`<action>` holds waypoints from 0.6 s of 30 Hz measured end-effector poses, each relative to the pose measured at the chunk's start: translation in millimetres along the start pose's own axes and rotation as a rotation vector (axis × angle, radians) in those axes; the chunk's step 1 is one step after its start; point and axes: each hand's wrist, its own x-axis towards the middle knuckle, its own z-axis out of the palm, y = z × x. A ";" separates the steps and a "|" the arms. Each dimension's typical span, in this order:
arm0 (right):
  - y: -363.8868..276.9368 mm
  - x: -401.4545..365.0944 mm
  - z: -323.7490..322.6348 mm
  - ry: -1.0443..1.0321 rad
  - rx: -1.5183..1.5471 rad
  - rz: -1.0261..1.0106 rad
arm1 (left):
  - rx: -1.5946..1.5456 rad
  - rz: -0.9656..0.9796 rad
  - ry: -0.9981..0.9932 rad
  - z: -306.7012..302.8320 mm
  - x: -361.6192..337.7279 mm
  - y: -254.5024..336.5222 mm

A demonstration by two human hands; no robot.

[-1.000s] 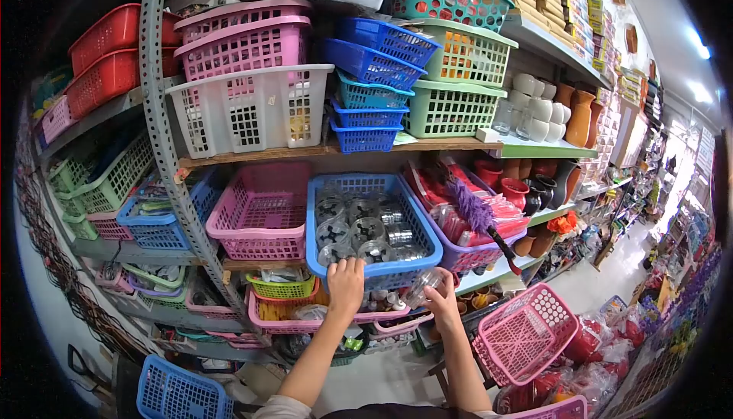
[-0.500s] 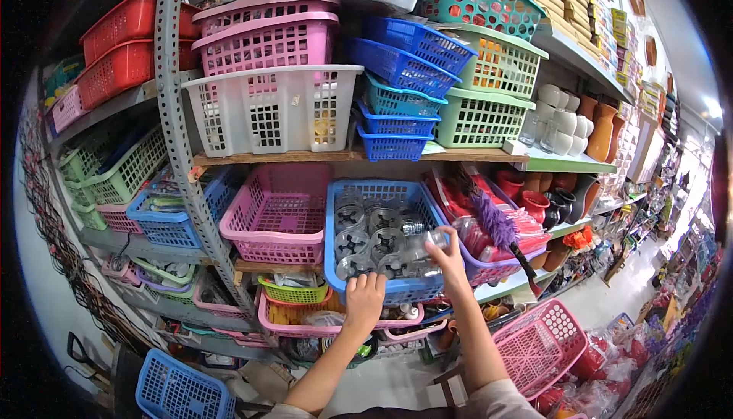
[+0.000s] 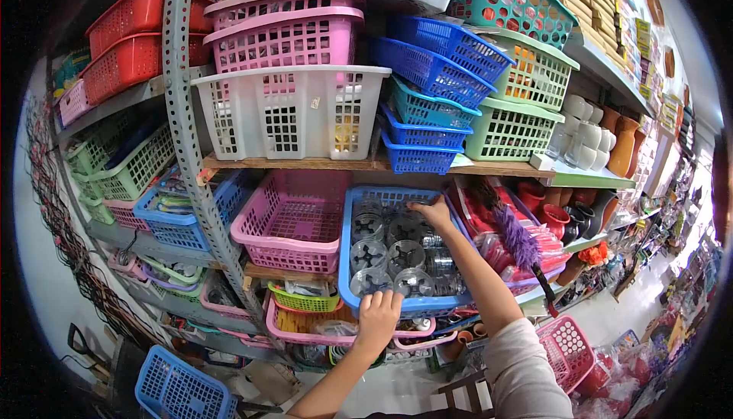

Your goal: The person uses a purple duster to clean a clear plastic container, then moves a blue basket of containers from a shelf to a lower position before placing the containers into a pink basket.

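Note:
A blue plastic basket (image 3: 345, 247) stands on the shelf, filled with several clear jars (image 3: 405, 257), some upright with open tops and some lying on their sides at the right. My left hand (image 3: 379, 316) has its fingers curled over the front rim of this basket. Inside the back right part, my right hand (image 3: 434, 214) reaches over the jars with fingers stretched to the left and thumb apart. I see no jar plainly gripped in it; what lies beneath its fingertips is partly hidden.
A pink basket (image 3: 289, 213) sits left of the blue one. At the right lies a basket of red packets with a purple duster (image 3: 517, 237). A wooden shelf (image 3: 305, 164) with stacked baskets runs above. A metal post (image 3: 182, 98) stands at the left.
My right hand has moved from the basket's front right, where it held a clear jar, to the back. The jar now lies among the others. My left hand stays on the rim; the view has shifted.

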 end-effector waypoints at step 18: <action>38.1 42.4 60.7 -0.437 -0.724 -0.044 | 0.025 -0.015 -0.016 2.2 -2.0 0.4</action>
